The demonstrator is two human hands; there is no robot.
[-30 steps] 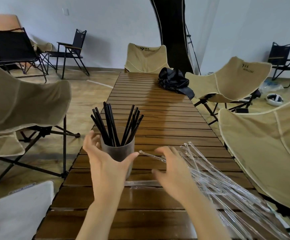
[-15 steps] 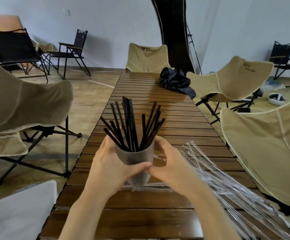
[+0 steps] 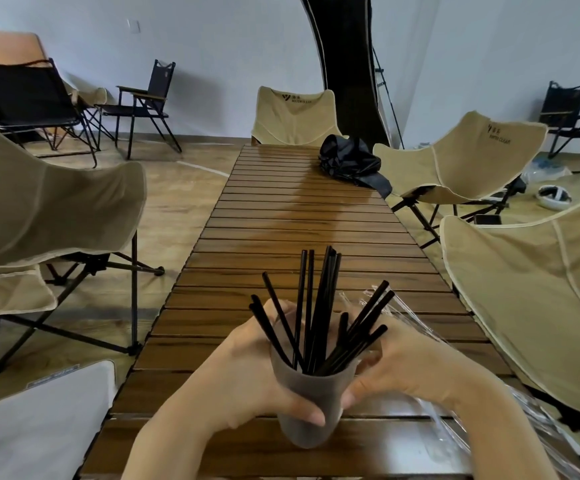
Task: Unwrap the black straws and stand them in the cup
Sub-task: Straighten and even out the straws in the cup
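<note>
Cup (image 3: 311,386) now sits lower and nearer in frame, black straws (image 3: 320,306) upright inside; left hand (image 3: 243,375) and right hand (image 3: 409,365) both clasp its sides

The right hand (image 3: 409,368) now clasps the cup (image 3: 307,410) opposite the left hand (image 3: 247,379).

black straws (image 3: 319,306), grey cup (image 3: 307,407)

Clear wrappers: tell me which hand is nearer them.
Right. The right hand holds the cup on the side next to the wrappers; the left hand holds its opposite side, farther off.
</note>
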